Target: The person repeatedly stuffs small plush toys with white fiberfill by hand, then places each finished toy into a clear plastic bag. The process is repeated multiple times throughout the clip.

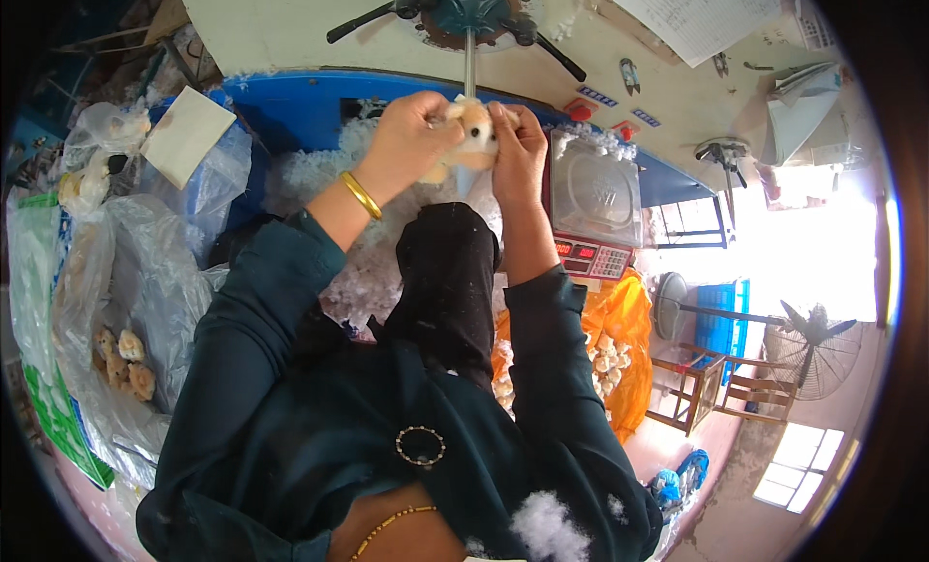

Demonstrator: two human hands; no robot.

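Observation:
Both my hands hold a small plush toy (477, 139), tan and cream with dark eyes, in front of a metal nozzle (470, 64) that sticks out of the machine. My left hand (411, 141), with a gold bangle on its wrist, is closed on the toy's left side. Gripping its right side near the top is my right hand (520, 151), fingers bent and closed. The toy's back and lower part are partly hidden by my fingers. White fluffy stuffing (363, 243) lies heaped below my hands.
A weighing scale (595, 190) stands right of my hands. An orange bag (629, 340) of small plush pieces lies below it. Clear plastic bags (145, 262) with plush toys (124, 361) are at left. Red buttons (581, 109) sit on the machine panel. Farther right stand a fan (811, 344) and wooden chairs (687, 388).

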